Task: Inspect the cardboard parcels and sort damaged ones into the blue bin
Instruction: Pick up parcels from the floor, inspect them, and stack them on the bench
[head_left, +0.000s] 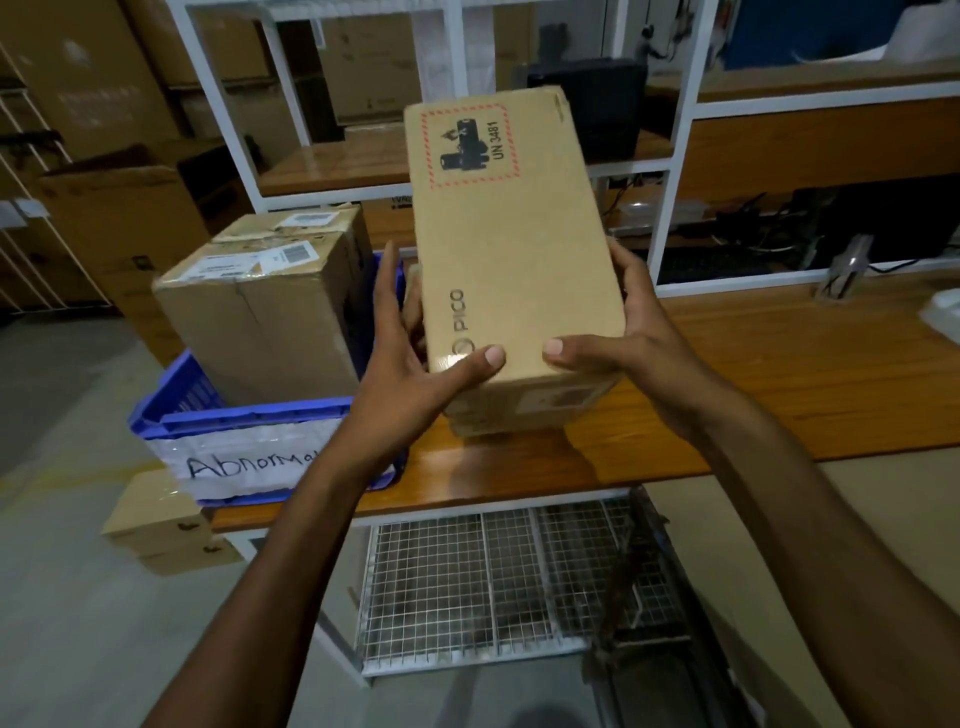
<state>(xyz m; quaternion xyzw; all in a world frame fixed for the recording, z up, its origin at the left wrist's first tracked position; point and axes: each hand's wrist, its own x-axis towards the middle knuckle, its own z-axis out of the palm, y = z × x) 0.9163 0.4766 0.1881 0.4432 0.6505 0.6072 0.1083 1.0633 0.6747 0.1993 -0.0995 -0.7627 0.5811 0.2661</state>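
Both hands hold the cardboard parcel (514, 249) by its near end. The left hand (410, 364) has its thumb laid across the top face and its fingers along the left side. The right hand (623, 343) wraps the right edge, with its thumb also on top. The parcel is lifted above the front edge of the wooden bench (779, 374). Its long axis runs away from the person and the far end is tipped upward, so the printed top face shows. No dent or tear is visible on that face; the underside is hidden.

The blue bin (171, 410) lies to the left of the parcel, just beside the left hand, which is the nearer one. A larger taped box (260, 312) already stands in the bin, so free room there looks tight.

A paper label (244, 457) covers the bin's front wall. Behind the bench rises a white rack frame (675, 182), below it is a wire mesh shelf (467, 587), and a small carton (156, 514) sits low on the left.
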